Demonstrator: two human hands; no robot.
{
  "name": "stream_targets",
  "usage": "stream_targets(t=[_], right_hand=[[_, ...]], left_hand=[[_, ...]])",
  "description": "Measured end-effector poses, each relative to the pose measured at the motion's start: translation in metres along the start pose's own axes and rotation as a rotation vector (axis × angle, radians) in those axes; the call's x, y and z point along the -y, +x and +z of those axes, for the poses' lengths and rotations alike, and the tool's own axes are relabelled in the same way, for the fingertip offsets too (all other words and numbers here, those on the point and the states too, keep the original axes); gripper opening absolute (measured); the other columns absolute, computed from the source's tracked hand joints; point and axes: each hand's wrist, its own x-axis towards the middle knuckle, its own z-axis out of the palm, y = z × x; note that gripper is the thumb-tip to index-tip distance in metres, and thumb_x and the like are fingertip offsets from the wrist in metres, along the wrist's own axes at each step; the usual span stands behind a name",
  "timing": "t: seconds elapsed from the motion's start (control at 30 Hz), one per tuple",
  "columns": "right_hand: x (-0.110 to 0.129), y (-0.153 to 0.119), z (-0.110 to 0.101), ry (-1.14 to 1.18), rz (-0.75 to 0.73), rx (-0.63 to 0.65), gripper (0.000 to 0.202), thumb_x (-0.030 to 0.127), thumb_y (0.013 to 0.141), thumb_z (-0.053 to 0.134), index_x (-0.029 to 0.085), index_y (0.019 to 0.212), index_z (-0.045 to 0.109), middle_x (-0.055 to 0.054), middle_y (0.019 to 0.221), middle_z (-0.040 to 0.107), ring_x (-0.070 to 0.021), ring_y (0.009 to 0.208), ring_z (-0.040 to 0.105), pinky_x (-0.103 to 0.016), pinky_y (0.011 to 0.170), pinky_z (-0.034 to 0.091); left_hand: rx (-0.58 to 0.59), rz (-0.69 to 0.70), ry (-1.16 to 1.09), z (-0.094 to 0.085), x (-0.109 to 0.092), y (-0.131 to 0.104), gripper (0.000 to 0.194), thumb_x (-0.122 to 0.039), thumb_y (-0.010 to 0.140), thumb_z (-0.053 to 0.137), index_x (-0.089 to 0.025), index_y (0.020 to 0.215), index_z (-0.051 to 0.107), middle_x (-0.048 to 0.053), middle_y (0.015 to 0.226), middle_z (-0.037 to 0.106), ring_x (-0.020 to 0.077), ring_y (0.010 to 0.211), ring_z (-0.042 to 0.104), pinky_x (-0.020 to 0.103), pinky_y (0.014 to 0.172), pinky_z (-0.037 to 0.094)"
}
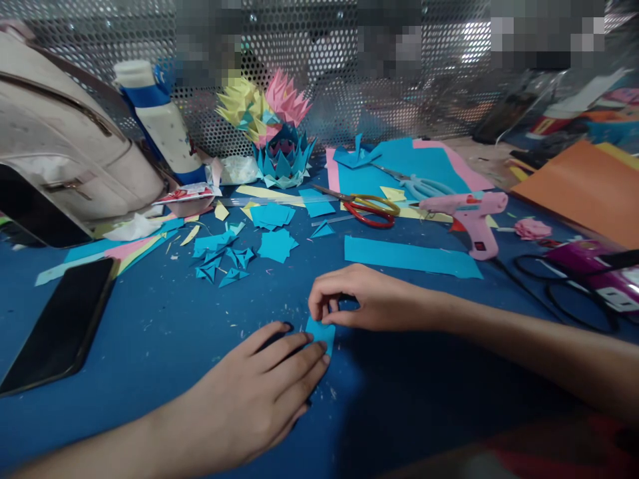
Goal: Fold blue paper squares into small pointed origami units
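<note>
While the left hand, spread flat, steadies a small blue paper under its fingertips, the right hand curls at the far edge, pinch unclear. Apparent folding calls for aligned edges.

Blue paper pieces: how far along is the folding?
Looks done: several folded blue pieces lie beyond the hands. In hand: a small blue piece, the left hand flat on it, the right hand at its far end. Probably remaining: flat blue pieces and a long blue strip.
</note>
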Motion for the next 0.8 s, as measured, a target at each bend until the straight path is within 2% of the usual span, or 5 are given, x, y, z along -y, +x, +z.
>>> stream_targets(t=[0.13, 0.23, 0.43, 0.6, 0.8], right_hand=[[0.001, 0.0, 0.001, 0.068, 0.1, -0.02, 0.012, 0.009, 0.082, 0.063, 0.017, 0.091, 0.065, 0.001, 0.084, 0.07, -0.0097, 0.072, 0.063, -0.019, 0.066, 0.047], [0.0, 0.0, 0.001, -0.023, 0.115, -0.03, 0.01, 0.012, 0.081, 0.068, 0.018, 0.09, 0.067, 0.001, 0.084, 0.068, -0.0107, 0.074, 0.06, -0.02, 0.066, 0.045], [-0.005, 0.001, -0.005, -0.147, -0.06, 0.047, 0.017, 0.026, 0.092, 0.065, 0.021, 0.108, 0.071, -0.003, 0.095, 0.067, -0.0168, 0.094, 0.057, -0.028, 0.082, 0.043], [-0.009, 0.003, -0.008, -0.116, -0.121, 0.094, 0.017, 0.031, 0.095, 0.062, 0.017, 0.091, 0.07, -0.004, 0.094, 0.066, -0.0159, 0.094, 0.055, -0.027, 0.083, 0.041], [-0.01, 0.002, -0.009, -0.037, -0.027, 0.12, 0.01, 0.023, 0.092, 0.065, 0.017, 0.086, 0.07, -0.001, 0.089, 0.068, -0.0132, 0.085, 0.055, -0.024, 0.076, 0.04]], left_hand=[[0.004, 0.007, -0.002, 0.001, 0.0, 0.0, 0.04, -0.026, 0.107, 0.036, -0.01, 0.139, 0.052, 0.005, 0.14, 0.059, 0.0241, 0.122, 0.052, 0.044, 0.112, 0.025], [0.002, 0.007, 0.005, 0.002, 0.0, 0.0, 0.039, -0.026, 0.106, 0.038, -0.01, 0.139, 0.052, 0.005, 0.141, 0.058, 0.0244, 0.123, 0.052, 0.044, 0.112, 0.025], [0.05, 0.024, 0.001, -0.001, 0.001, -0.001, 0.04, -0.024, 0.107, 0.034, -0.011, 0.141, 0.051, 0.006, 0.143, 0.056, 0.0238, 0.125, 0.05, 0.044, 0.114, 0.023], [0.043, 0.014, -0.012, -0.004, 0.001, -0.002, 0.041, -0.026, 0.106, 0.038, -0.013, 0.143, 0.048, 0.006, 0.143, 0.056, 0.0231, 0.13, 0.047, 0.045, 0.12, 0.013], [0.01, -0.02, 0.0, -0.004, 0.002, -0.001, 0.039, -0.025, 0.107, 0.035, -0.013, 0.139, 0.053, 0.006, 0.138, 0.059, 0.022, 0.127, 0.052, 0.044, 0.122, 0.011]])
